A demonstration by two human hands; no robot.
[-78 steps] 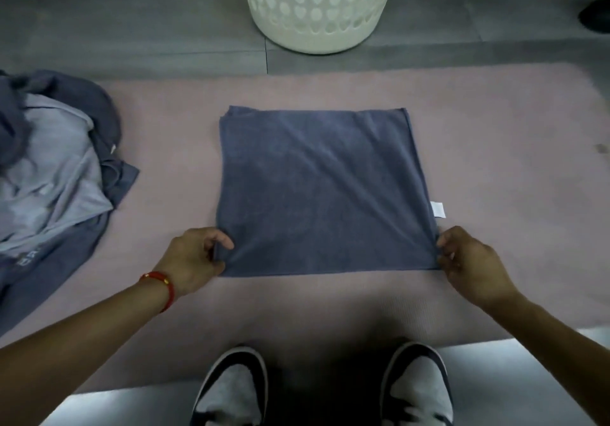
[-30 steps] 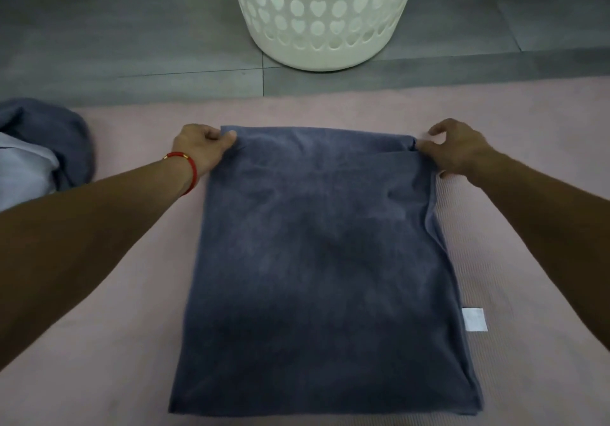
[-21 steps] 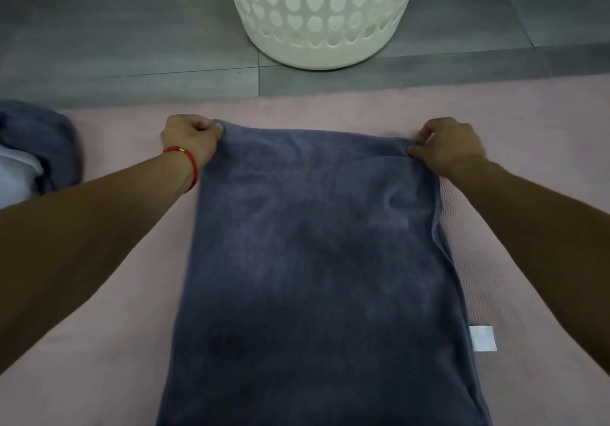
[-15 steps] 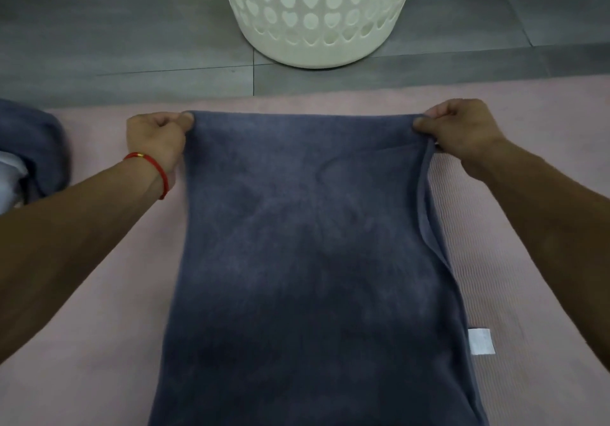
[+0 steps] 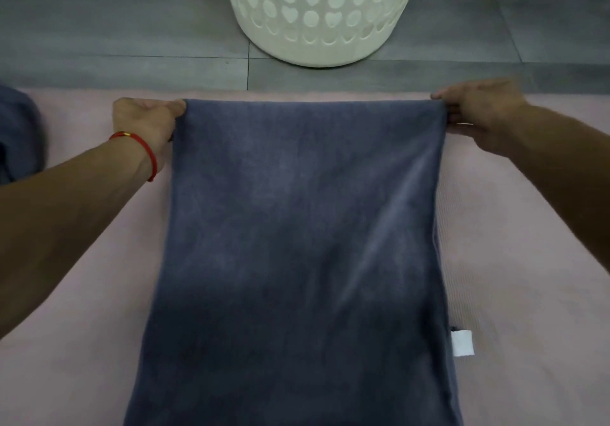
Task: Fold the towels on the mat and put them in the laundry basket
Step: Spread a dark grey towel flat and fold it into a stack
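We are pinching the far corners of the towel, one in each hand, and holding its far edge taut and straight between them. Our left hand is gripping the left corner with thumb and curled fingers, a red cord sitting round that wrist. Our right hand is gripping the right corner in the same way, its fingers curled over the cloth edge. The towel is dark blue-grey and is lying lengthwise on the pink mat, stretching from our hands toward us and running out of the bottom of the view, so we cannot tell where its near edge is lying. A long soft crease is running down its right half. A small white tag is sticking out from its right edge, low in the view, and resting on the mat. Beyond the mat's far edge, on the grey tiled floor, the white basket with heart-shaped holes is standing upright, well apart from the towel. At the left edge of the view, more blue cloth is lying on the mat, near our left forearm.
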